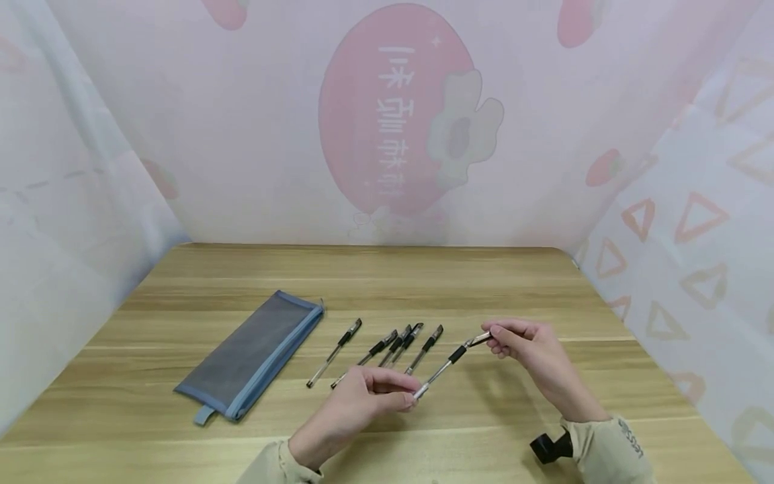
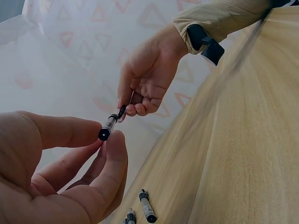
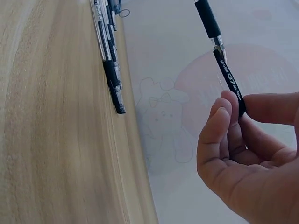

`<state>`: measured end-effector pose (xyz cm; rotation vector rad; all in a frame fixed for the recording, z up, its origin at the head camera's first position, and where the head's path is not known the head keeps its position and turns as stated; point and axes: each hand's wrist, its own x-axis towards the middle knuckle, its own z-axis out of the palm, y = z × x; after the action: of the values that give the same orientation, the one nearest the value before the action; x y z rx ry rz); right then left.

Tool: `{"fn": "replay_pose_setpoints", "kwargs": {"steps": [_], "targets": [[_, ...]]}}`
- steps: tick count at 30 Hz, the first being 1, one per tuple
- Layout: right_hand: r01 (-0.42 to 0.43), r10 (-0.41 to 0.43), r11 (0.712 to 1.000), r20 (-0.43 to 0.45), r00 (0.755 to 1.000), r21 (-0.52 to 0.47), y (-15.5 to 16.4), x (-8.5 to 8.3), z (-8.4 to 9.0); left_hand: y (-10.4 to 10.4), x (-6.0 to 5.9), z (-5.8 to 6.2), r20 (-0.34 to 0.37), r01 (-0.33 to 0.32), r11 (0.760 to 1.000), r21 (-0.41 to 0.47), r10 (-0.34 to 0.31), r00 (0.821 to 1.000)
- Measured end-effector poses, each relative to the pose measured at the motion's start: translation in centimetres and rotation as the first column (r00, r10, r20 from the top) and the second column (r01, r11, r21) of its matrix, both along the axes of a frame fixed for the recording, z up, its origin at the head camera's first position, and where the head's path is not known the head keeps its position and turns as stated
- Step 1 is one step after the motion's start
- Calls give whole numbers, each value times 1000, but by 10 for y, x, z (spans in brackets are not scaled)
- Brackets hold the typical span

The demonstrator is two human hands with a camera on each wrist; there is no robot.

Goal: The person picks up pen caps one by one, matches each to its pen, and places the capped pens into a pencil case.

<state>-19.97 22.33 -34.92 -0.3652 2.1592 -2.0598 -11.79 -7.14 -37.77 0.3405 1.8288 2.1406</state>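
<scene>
A clear gel pen with a black grip slants in the air between both hands, over the front middle of the table. My left hand pinches its rear end between thumb and fingertips; that dark end plug faces the left wrist camera. With thumb and fingers my right hand pinches the pen's clear cap, whose black clip bears white lettering. The pen's tip is right at the cap's mouth, and cap and barrel stand at a slight angle.
Several similar capped pens lie side by side beyond the left hand, with one pen apart to their left. A grey-blue mesh zip pouch lies at left on the wooden table. Printed cloth surrounds the table.
</scene>
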Motion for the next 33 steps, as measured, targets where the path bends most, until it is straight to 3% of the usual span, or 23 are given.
{"fn": "replay_pose_setpoints", "kwargs": {"steps": [15, 24, 33], "targets": [[-37, 36, 999, -22, 999, -32, 1, 2, 2, -1, 0, 0, -2, -7, 1000, 12, 7, 1000], [-5, 5, 1000, -31, 999, 3, 2, 2, 1, -2, 1, -1, -14, -15, 1000, 15, 15, 1000], [-53, 58, 997, -85, 995, 54, 2, 1, -3, -1, 0, -1, -3, -13, 1000, 7, 13, 1000]]}}
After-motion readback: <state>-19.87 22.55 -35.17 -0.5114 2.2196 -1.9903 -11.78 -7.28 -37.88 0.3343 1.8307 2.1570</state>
